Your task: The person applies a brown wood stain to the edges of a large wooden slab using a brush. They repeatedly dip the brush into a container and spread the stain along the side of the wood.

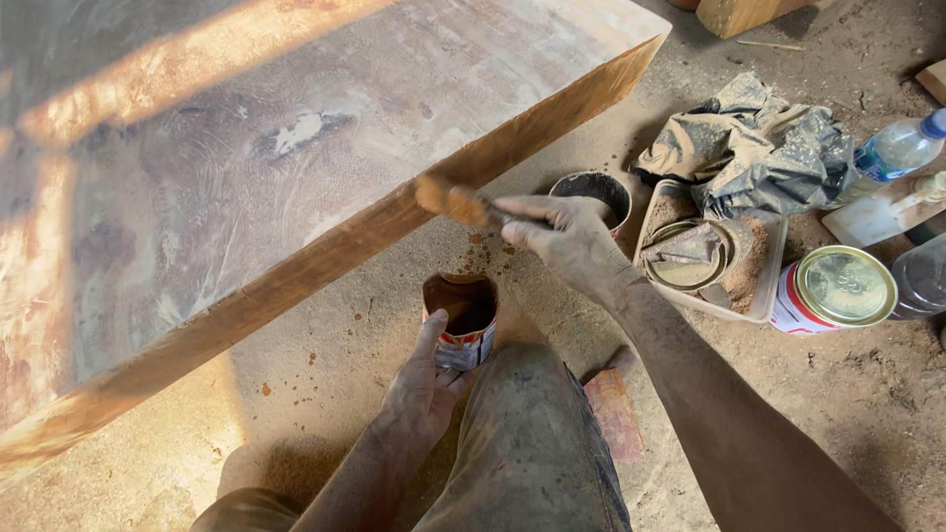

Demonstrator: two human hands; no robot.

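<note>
Right hand: the right hand (557,234) is closed around a brush (455,202), whose brown-loaded bristles touch the side edge of the wooden slab (296,138).
Left hand: the left hand (422,389) grips the small tin (461,320) from below, thumb up along its side.
Small tin: stands on the dirt floor (325,394) just below the slab's edge, between the two hands; open, dented at the rim, brown stain inside, a red and white wrapper round its wall.
Slab: thick, with a stained top and a lighter side edge running from lower left to upper right.
Dark pot (594,195): round, open, on the floor just beyond the right hand.
Tray (759,286): pale, rectangular, right of the pot, holding brown powder and a round metal lid.
Sealed can (833,291): red and white wall, gold lid, touching the tray's right side.
Rag (754,148): grey, crumpled, at the tray's far end.
Bottle (897,148): clear plastic with a blue label band, near the right border.
</note>
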